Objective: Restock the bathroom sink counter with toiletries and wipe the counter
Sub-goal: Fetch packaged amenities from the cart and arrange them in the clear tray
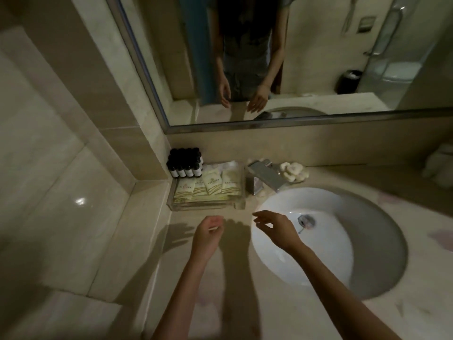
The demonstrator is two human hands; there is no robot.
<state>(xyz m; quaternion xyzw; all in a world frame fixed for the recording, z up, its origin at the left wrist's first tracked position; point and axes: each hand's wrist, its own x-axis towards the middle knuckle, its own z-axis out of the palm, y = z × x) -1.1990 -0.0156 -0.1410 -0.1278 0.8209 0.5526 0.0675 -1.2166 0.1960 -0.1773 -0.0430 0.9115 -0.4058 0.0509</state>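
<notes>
Toiletries sit at the back-left of the worktop point(220, 278): pale sachets point(208, 188) fanned in a clear tray point(206, 206), and a block of small dark bottles point(185, 163) tucked right into the wall corner behind it, labels forward, likely kept there to stay clear of splashes from the tap point(263, 176) just beside the tray. Pale soap pieces point(293, 171) are heaped on the far side of the tap, within reach of the basin point(367, 241). Now the hands: both hover near the tray's front edge, touching nothing. The person's left hand point(208, 233) hangs over bare worktop, fingers loosely curled, nothing visible in it. The right hand point(275, 229) floats over the basin's left rim, fingers relaxed and slightly spread, empty too. No cloth is in sight, so the wipe looks not yet begun.
</notes>
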